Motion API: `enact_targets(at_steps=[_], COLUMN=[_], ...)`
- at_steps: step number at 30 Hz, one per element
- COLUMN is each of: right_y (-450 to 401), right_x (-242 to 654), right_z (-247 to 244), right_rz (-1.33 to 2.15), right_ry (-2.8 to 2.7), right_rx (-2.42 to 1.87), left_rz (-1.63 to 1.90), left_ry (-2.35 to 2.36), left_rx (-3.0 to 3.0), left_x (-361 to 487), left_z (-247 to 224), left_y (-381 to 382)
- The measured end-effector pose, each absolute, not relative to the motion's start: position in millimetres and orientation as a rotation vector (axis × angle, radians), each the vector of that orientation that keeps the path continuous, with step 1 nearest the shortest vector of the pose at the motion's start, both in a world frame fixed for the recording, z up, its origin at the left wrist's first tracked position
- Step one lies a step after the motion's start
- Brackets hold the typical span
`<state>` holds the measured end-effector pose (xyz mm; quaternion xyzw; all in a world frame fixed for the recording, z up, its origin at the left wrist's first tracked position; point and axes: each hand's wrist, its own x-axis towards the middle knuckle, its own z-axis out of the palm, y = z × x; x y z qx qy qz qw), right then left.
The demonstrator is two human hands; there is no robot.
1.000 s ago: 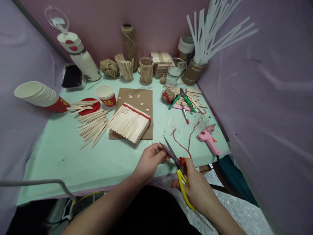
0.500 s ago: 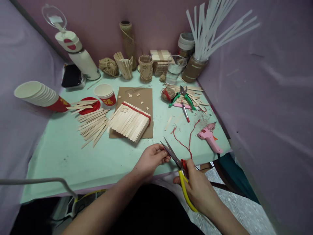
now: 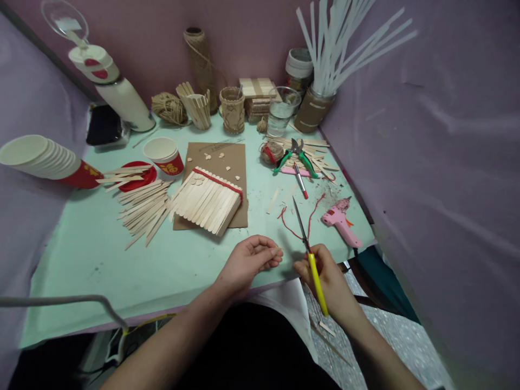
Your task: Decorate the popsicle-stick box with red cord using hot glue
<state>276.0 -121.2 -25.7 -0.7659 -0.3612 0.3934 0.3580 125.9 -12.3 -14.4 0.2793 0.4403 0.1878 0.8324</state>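
Near the table's front edge my left hand [image 3: 258,255] is closed, thumb pressed to the fingertips in a pinch. Whatever sits between them is too small to make out. My right hand [image 3: 325,273] grips scissors [image 3: 316,281] with yellow handles, their dark blades together and pointing away from me. Behind the blades lies a loose piece of red yarn [image 3: 289,228]. Farther left, a panel of joined popsicle sticks [image 3: 207,203] with a red yarn strip rests tilted on a cardboard sheet [image 3: 239,216]. Several small wooden chips [image 3: 197,181] lie on the panel and cardboard.
A pink glue gun [image 3: 342,221] lies at the right edge. Green-handled pruners [image 3: 296,157] and a marker [image 3: 300,181] lie beyond the yarn. Loose sticks [image 3: 142,208] and stacked paper cups [image 3: 49,160] are at left. A cup of water [image 3: 279,116] stands at the back.
The scissors' blades have closed and moved right, away from my left hand, with their tips now pointing up the table. My left hand keeps its pinch. The view has shifted slightly right.
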Motion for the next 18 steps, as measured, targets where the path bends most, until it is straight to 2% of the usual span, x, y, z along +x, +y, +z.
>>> enact_targets(at_steps=[9,18], right_y=[-94.9,-90.7], right_x=[260.2,254.7], right_z=[-16.4,-31.5], right_rz=[0.987,0.995], right_ry=[-0.712,-0.733], right_rx=[-1.695,-1.676], left_rz=[0.419,0.459], left_ry=[0.941,0.940], left_rx=[0.873,1.086], left_x=[127.3,125.7], left_z=[-22.9,-31.2], left_y=[-14.1,-16.8])
